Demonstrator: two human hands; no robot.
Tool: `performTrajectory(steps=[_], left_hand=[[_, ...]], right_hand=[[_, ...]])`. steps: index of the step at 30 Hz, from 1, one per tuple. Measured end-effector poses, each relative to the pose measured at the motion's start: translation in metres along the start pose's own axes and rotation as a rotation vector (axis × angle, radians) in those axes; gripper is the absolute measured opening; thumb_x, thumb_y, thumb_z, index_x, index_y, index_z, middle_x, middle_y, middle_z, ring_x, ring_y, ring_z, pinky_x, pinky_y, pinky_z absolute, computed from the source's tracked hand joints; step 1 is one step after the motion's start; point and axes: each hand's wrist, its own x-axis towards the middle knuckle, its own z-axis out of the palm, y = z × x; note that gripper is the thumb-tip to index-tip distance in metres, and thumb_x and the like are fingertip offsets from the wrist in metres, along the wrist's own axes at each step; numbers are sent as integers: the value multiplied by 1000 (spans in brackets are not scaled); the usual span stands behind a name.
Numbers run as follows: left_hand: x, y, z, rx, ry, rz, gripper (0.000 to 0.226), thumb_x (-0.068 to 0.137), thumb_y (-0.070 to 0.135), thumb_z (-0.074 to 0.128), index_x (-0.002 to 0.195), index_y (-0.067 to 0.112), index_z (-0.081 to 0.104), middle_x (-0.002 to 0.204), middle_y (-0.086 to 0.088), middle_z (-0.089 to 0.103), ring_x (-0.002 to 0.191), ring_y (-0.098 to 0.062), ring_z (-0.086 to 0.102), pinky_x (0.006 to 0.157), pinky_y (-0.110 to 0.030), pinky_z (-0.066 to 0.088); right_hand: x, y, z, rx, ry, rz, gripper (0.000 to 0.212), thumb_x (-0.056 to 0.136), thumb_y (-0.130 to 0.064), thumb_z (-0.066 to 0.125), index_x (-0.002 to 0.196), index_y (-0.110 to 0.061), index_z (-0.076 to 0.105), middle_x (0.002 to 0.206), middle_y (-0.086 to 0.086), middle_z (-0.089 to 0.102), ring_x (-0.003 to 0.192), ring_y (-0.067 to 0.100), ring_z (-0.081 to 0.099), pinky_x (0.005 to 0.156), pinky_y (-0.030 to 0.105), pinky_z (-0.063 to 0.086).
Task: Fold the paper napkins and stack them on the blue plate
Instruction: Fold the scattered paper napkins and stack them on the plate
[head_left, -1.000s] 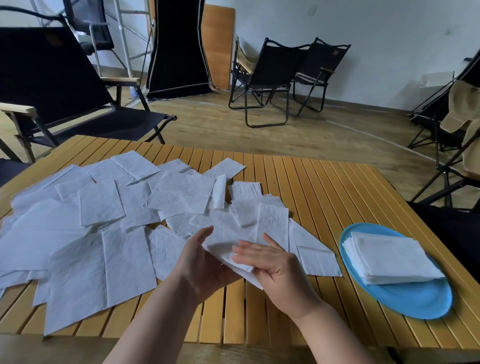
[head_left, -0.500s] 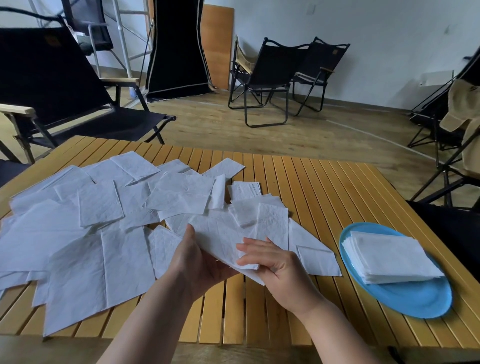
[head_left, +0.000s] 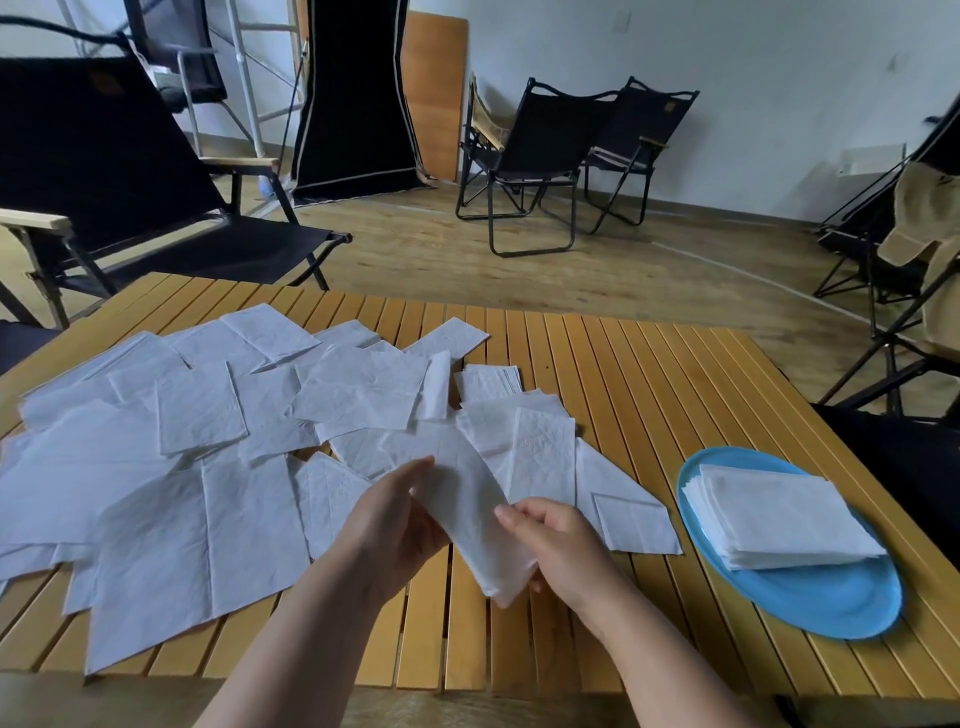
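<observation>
1. The left hand (head_left: 395, 525) and the right hand (head_left: 558, 545) hold one white paper napkin (head_left: 470, 512) between them, lifted just above the near middle of the yellow slatted wooden table (head_left: 649, 395).
2. The held napkin is folded into a long narrow strip that runs from the far left down to the near right, its near end hanging below the right hand.
3. The left fingers are curled around the strip's left edge, thumb on top; the right fingers (head_left: 519, 512) are bent and pinch its right edge.
4. A loose spread of flat white paper napkins (head_left: 208, 452) covers the left and middle of the table, many overlapping, some unfolded into large sheets and others folded into smaller squares.
5. A round blue plastic plate (head_left: 831, 608) sits on the near right part of the table, well apart from the hands.
6. A neat stack of folded white napkins (head_left: 779, 519) rests on the plate, covering its far half; the near part of the plate is bare.
7. One folded napkin with a triangular flap (head_left: 631, 519) lies on the table between the right hand and the plate.
8. Beyond the table, on the wooden floor (head_left: 441, 260), stand black folding camp chairs (head_left: 540, 150), with another large black chair (head_left: 104, 171) at the far left.
</observation>
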Motion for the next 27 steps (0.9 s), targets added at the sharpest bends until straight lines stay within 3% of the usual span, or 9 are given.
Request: performTrajectory(steps=[3, 8, 10, 12, 14, 18, 20, 24, 27], left_hand=[[2, -7, 1, 4, -12, 14, 43, 101, 37, 48, 123, 4, 66, 115, -22, 71, 95, -32, 70, 81, -42, 55], [-1, -20, 7, -83, -117, -40, 46, 99, 30, 45, 118, -6, 68, 116, -25, 66, 98, -36, 68, 82, -49, 57], [0, -19, 6, -133, -108, -39, 43, 101, 24, 43, 125, -7, 63, 124, -26, 66, 108, -37, 66, 96, -54, 51], [2, -16, 3, -161, -79, -37, 36, 104, 21, 39, 129, 3, 58, 127, -23, 66, 112, -34, 67, 94, -54, 53], [4, -11, 0, -183, -39, -38, 33, 105, 20, 39, 134, 10, 50, 126, -21, 67, 112, -34, 68, 87, -53, 56], [4, -4, 2, -110, 61, -58, 30, 103, 18, 43, 121, 4, 62, 100, -17, 77, 102, -35, 69, 87, -51, 55], [-1, -3, 4, -74, 78, -44, 18, 103, 12, 45, 107, 5, 61, 77, -13, 76, 87, -32, 65, 72, -44, 53], [2, -5, 0, -70, 151, -75, 34, 98, 12, 52, 132, 8, 50, 114, -20, 68, 101, -37, 65, 65, -43, 56], [0, -5, 1, -73, 153, -102, 24, 99, 12, 50, 122, 7, 57, 109, -19, 71, 98, -35, 66, 66, -42, 56]], right_hand=[[-5, -1, 12, 135, -14, 32, 25, 100, -35, 58, 95, -13, 69, 72, 4, 61, 56, 12, 56, 47, 21, 42], [-3, -7, 25, 146, 4, -3, 23, 102, -33, 57, 97, -15, 70, 65, 3, 59, 53, 14, 56, 45, 23, 42], [0, -3, 23, 3, 87, -41, 30, 102, -38, 54, 89, -15, 69, 71, 5, 60, 62, 14, 59, 52, 23, 46], [5, 4, 15, -188, 267, -104, 26, 102, -36, 54, 85, -20, 66, 78, -2, 64, 74, 9, 62, 60, 19, 48], [12, 10, 5, -363, 392, -160, 10, 101, -29, 57, 104, -26, 66, 102, -11, 67, 96, 6, 63, 75, 13, 51], [30, 29, -1, -499, 331, -114, 54, 97, -32, 63, 147, -23, 47, 153, -7, 45, 144, 16, 37, 117, 38, 38], [37, 34, 1, -528, 308, -106, 60, 96, -43, 62, 150, -22, 44, 157, -5, 41, 148, 16, 30, 122, 42, 29], [41, 33, -2, -576, 374, -128, 57, 94, -45, 64, 145, -23, 51, 148, -6, 52, 140, 17, 42, 120, 43, 31], [38, 30, -3, -628, 380, -140, 54, 95, -45, 62, 144, -23, 53, 149, -5, 52, 141, 17, 42, 124, 39, 19]])
